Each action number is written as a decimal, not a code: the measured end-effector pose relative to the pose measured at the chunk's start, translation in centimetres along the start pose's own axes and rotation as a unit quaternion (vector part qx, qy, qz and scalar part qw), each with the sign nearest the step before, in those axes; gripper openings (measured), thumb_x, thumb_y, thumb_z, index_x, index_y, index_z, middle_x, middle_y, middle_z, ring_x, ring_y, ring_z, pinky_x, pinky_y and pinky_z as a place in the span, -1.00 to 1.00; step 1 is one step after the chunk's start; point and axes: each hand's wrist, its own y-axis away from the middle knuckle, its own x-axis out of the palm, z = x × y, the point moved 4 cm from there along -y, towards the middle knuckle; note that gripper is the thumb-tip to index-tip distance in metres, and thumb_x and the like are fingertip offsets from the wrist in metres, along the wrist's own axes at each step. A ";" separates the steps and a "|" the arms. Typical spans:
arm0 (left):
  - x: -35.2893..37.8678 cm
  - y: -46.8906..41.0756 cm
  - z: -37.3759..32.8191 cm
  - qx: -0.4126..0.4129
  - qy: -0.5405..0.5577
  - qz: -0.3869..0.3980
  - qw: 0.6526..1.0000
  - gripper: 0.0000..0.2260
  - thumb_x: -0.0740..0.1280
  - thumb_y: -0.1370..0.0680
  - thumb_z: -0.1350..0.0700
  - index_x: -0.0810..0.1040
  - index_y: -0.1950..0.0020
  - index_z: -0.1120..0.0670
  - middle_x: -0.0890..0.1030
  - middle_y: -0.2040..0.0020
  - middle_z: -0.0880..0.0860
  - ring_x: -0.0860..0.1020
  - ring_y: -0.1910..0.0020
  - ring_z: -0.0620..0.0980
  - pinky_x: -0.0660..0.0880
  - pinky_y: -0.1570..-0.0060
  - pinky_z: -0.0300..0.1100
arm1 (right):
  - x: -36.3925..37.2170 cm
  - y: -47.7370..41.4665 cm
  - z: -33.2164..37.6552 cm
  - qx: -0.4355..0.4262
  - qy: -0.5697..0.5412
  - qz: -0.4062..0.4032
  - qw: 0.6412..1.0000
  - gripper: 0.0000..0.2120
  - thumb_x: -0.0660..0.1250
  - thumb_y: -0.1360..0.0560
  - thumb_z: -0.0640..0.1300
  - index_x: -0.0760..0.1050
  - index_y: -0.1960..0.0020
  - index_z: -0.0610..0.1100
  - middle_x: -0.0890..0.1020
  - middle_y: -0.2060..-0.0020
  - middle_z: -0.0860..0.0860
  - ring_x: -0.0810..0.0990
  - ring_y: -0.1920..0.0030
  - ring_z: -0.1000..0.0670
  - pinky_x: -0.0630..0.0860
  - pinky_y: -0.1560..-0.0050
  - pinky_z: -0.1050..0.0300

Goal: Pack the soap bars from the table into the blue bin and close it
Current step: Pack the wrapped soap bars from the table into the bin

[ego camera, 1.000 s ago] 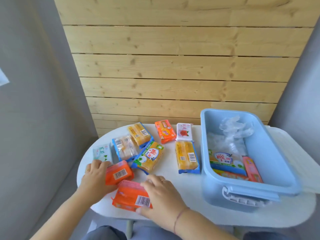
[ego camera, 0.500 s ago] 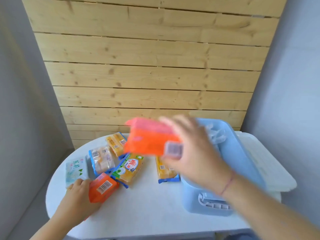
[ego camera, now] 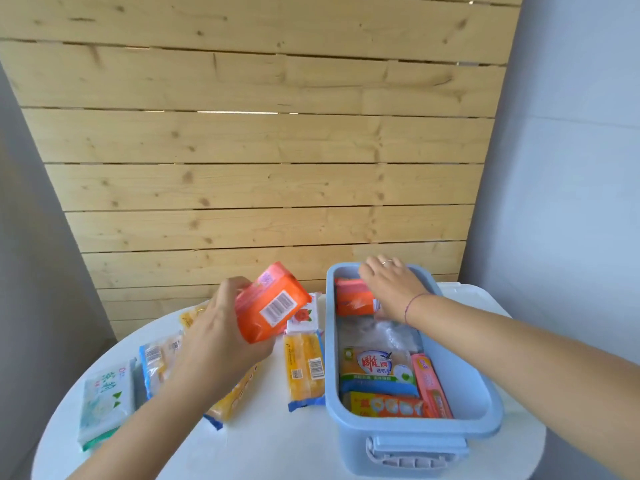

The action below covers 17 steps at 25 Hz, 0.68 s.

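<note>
An orange soap bar (ego camera: 273, 303) is gripped aloft by the left hand (ego camera: 221, 337) above the white table (ego camera: 263, 445); another orange bar (ego camera: 353, 299) is clasped by the right hand (ego camera: 391, 285) inside the open blue bin (ego camera: 415, 427).

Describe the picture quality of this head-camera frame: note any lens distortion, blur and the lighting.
Head view: the wide-angle lens bows the wooden slat wall; the left hand and its orange soap bar look slightly motion-smeared; soft, even daylight leaves the white table bright, with only faint shadows inside the blue bin.
</note>
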 end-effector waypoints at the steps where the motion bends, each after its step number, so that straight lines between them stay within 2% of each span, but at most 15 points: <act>1: 0.7 -0.4 -0.5 0.007 -0.003 0.007 1.000 -0.39 0.50 -0.28 -0.01 0.26 -0.21 -0.12 0.48 -0.01 -0.12 0.50 0.10 -0.01 0.42 0.25 -0.17 | 0.4 -0.3 -0.1 -0.009 0.007 0.011 1.000 -0.42 0.49 -0.29 0.05 0.32 -0.15 -0.19 0.44 -0.10 -0.11 0.41 -0.12 -0.13 0.34 -0.11 0.03; 4: 2.0 -0.6 -0.3 0.008 -0.027 0.000 1.000 -0.43 0.47 -0.31 -0.01 0.26 -0.21 -0.12 0.48 0.00 -0.12 0.47 0.10 -0.05 0.38 0.24 -0.21 | 1.3 -0.9 -0.5 -0.019 -0.018 0.054 0.998 -0.49 0.44 -0.36 0.06 0.35 -0.14 -0.19 0.49 -0.11 -0.12 0.45 -0.15 -0.14 0.39 -0.11 0.00; 7: 3.3 0.4 2.4 -0.031 -0.070 -0.005 0.997 -0.45 0.45 -0.31 0.00 0.31 -0.22 -0.07 0.52 0.01 -0.08 0.49 0.10 0.00 0.32 0.22 -0.17 | 1.6 -1.4 -0.2 -0.026 -0.009 0.053 0.998 -0.61 0.42 -0.40 -0.06 0.38 -0.12 -0.20 0.54 -0.07 -0.13 0.50 -0.11 -0.16 0.41 0.08 0.00; 9: 4.4 1.1 4.3 -0.059 -0.078 0.013 0.995 -0.44 0.46 -0.29 0.01 0.32 -0.23 -0.04 0.57 -0.07 -0.01 0.54 0.00 0.07 0.37 0.18 -0.13 | 1.5 -1.8 0.3 -0.024 0.015 0.067 0.997 -0.65 0.41 -0.41 -0.11 0.39 -0.12 -0.20 0.56 -0.05 -0.13 0.53 -0.10 -0.17 0.35 0.18 0.02; 12: 4.7 1.1 4.4 -0.052 -0.050 0.008 0.997 -0.42 0.48 -0.29 0.03 0.32 -0.24 -0.03 0.57 -0.11 0.02 0.53 -0.06 0.08 0.43 0.08 -0.09 | 0.0 -1.7 0.6 0.006 0.009 0.082 0.997 -0.66 0.38 -0.43 0.02 0.46 -0.10 -0.16 0.58 -0.07 -0.10 0.55 -0.10 -0.16 0.37 0.12 0.04; 13: 4.4 0.5 3.6 -0.020 -0.050 -0.009 0.998 -0.42 0.48 -0.28 0.04 0.33 -0.23 -0.03 0.57 -0.09 0.01 0.52 -0.06 0.08 0.42 0.06 -0.08 | -1.6 -1.5 0.3 0.033 -0.062 0.047 0.996 -0.66 0.35 -0.45 0.06 0.48 -0.10 -0.13 0.59 -0.09 -0.08 0.55 -0.11 -0.14 0.40 0.05 0.05; 14: 4.0 -0.4 2.4 0.025 -0.063 -0.030 0.997 -0.42 0.50 -0.27 0.04 0.33 -0.22 -0.03 0.57 -0.07 0.00 0.52 -0.05 0.08 0.42 0.06 -0.07 | -3.5 -1.2 0.0 0.064 -0.186 0.001 0.980 -0.68 0.31 -0.48 0.08 0.49 -0.11 -0.12 0.59 -0.10 -0.05 0.55 -0.11 -0.10 0.45 -0.04 0.06; 15: 3.6 -1.5 0.8 0.076 -0.088 -0.053 0.992 -0.41 0.51 -0.26 0.03 0.33 -0.20 -0.04 0.58 -0.04 -0.01 0.53 -0.04 0.09 0.43 0.07 -0.06 | -5.6 -0.9 -0.1 0.080 -0.331 -0.038 0.939 -0.69 0.28 -0.51 0.07 0.50 -0.14 -0.11 0.60 -0.11 -0.01 0.56 -0.12 -0.04 0.48 -0.11 0.09; 16: 3.4 -2.7 -0.9 0.128 -0.116 -0.072 0.982 -0.41 0.51 -0.24 0.02 0.33 -0.19 -0.04 0.59 -0.03 -0.02 0.53 -0.03 0.10 0.44 0.08 -0.05 | -7.7 -0.6 0.3 0.061 -0.450 -0.052 0.889 -0.69 0.26 -0.53 0.05 0.50 -0.18 -0.10 0.59 -0.13 0.02 0.54 -0.13 0.04 0.47 -0.16 0.18; 17: 3.3 -3.7 -2.9 0.180 -0.140 -0.090 0.969 -0.41 0.49 -0.22 0.01 0.33 -0.18 -0.03 0.60 -0.02 -0.02 0.54 -0.02 0.12 0.45 0.07 -0.04 | -9.6 -0.3 1.0 0.019 -0.505 -0.039 0.862 -0.65 0.28 -0.52 0.04 0.48 -0.24 -0.09 0.58 -0.15 0.05 0.52 -0.15 0.11 0.43 -0.17 0.29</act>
